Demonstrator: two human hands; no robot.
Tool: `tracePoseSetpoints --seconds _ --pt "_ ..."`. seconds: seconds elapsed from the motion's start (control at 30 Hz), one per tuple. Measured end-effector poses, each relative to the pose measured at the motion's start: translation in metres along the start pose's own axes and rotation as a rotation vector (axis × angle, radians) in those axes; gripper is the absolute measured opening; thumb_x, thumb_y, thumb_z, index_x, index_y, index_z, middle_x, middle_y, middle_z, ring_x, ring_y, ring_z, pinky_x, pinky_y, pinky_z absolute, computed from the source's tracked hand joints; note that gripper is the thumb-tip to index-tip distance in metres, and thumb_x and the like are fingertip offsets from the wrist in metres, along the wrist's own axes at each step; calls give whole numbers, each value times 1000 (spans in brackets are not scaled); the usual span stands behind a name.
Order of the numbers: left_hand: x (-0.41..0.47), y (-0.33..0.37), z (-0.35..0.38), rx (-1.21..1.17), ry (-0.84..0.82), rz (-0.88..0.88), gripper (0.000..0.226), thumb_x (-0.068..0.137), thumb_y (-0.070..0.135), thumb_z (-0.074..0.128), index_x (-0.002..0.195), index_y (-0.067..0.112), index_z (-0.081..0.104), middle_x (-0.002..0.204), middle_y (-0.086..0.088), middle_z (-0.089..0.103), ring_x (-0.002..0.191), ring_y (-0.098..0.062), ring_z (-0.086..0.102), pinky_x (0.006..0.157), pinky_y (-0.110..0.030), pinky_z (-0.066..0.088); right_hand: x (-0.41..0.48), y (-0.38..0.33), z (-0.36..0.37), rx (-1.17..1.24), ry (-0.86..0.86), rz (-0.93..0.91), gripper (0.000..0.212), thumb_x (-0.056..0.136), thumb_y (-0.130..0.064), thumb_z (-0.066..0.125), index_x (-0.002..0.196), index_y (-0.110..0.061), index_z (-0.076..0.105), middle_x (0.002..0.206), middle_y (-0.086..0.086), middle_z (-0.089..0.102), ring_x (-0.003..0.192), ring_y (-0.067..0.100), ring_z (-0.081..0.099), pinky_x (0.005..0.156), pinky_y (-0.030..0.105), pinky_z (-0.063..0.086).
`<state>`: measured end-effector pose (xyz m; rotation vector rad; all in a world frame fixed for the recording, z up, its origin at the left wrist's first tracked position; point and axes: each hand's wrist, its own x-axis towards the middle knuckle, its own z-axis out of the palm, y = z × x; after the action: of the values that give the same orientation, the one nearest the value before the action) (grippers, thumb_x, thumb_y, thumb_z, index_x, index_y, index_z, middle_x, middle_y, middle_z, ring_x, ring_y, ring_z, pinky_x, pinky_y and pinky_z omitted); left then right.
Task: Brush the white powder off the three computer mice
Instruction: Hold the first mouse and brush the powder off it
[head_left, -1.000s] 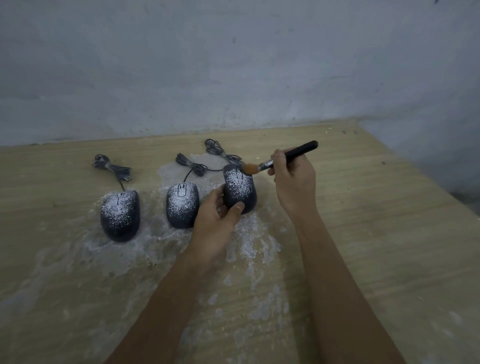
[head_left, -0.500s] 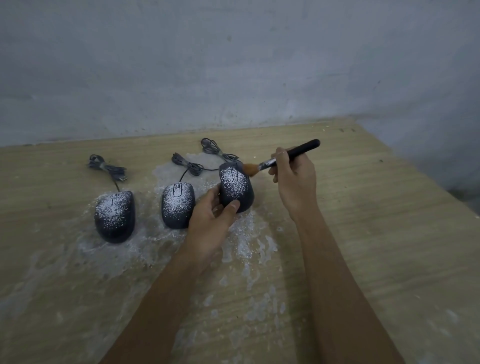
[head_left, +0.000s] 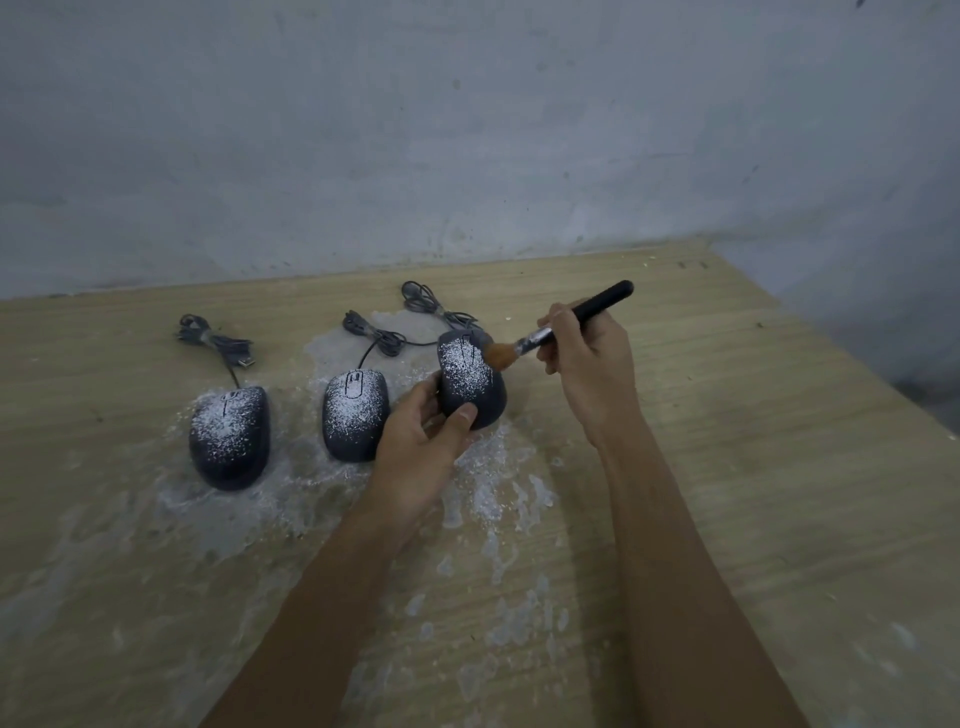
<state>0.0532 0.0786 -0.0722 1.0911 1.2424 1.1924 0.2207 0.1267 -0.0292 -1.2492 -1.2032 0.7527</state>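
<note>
Rightmost mouse (head_left: 469, 378) sits in grip of left hand (head_left: 415, 457); right hand (head_left: 592, 366) pinches brush (head_left: 602, 301).

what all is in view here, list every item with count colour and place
left mouse: 1, dark grey dusted white, on the table's left
middle mouse: 1, dark grey dusted white, between the other two
right mouse: 1, dark grey dusted white, rightmost, gripped at its near end
cable bundles: 3, grey, one behind each mouse
brush: 1, black handle, brown bristles, bristles against the right mouse's far right edge
white powder: patches, around and in front of the mice
table: 1, light wood
wall: grey, behind the table
left hand: 1, grips the right mouse
right hand: 1, holds the brush
</note>
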Motion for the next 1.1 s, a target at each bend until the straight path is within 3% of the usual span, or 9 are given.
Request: tracePoseSetpoints --seconds 0.4,0.53,0.67,0.8,0.87,1.0,1.1 --pt "-1 1 1 -21 -1 7 50 95 8 61 143 17 48 128 0 65 115 -16 65 100 -41 53 0 -2 0 51 61 -27 24 104 -21 51 84 -15 63 60 -6 60 52 8 52 54 24 42" --pt "0 -1 0 -16 -9 9 53 96 9 60 146 20 45 131 0 63 117 -15 64 99 -38 53 -2 2 4 -34 -2 -110 22 105 -28 52 90 -19 64 75 9 69 55 11 53 56 27 44" --pt "0 -1 -1 1 -3 9 54 96 9 60 147 19 44 134 -1 62 117 -14 64 96 -34 54 -3 2 7 -16 29 -87 21 105 -23 51 88 -19 62 67 -7 63 59 6 56 60 29 46" --pt "0 0 -1 29 -4 16 56 96 10 61 148 20 42 136 -1 60 120 -15 61 98 -36 54 0 3 9 -19 83 -138 25 105 -29 53 89 -16 67 66 -3 65 57 7 56 59 25 45" --pt "-1 1 -1 25 -7 16 56 96 9 60 148 20 42 135 0 61 119 -14 62 96 -32 54 0 6 12 -105 43 -125 27 104 -30 54 90 -13 69 62 -12 64 56 4 56 58 21 43" --pt "-1 0 -1 31 -4 16 55 96 8 60 147 21 43 134 0 62 117 -13 63 99 -36 53 2 3 9 -51 105 -76 21 103 -24 53 84 -25 61 67 -8 62 62 11 57 63 35 47" --pt "-1 0 0 40 -3 25 56 96 9 60 147 22 43 135 1 61 118 -12 62 98 -35 54 4 3 7 -24 67 -121 22 104 -31 54 89 -20 67 68 -9 66 58 8 56 60 29 46"
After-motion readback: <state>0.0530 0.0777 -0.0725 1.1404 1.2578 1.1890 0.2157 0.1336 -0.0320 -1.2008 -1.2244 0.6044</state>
